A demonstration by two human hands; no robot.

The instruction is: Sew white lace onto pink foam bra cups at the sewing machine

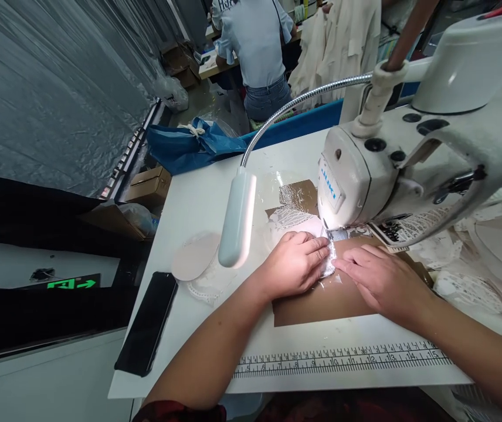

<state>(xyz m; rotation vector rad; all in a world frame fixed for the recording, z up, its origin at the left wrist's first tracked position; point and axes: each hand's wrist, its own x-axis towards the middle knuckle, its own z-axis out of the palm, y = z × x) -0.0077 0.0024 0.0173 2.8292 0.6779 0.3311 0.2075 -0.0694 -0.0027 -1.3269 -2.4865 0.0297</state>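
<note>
A white lace fabric piece [294, 219] lies beneath the needle area of a white sewing machine [348, 176], and part of it is covered by my fingers. My left hand [295, 264] rests on top of the fabric with its fingers laid flat, close to the presser foot. To the right, my right hand [376, 275] pinches the fabric's near right edge between thumb and forefinger. Under both hands is a brown sheet [316, 310] on the machine table. The needle itself is too small to make out.
A lamp [236, 220] on a flexible metal neck hangs left of the machine. On the left lie a round pale piece [194, 257] and a black phone [148, 322]. More lace pieces [471, 290] are heaped at right. A person [257, 53] sits beyond the table.
</note>
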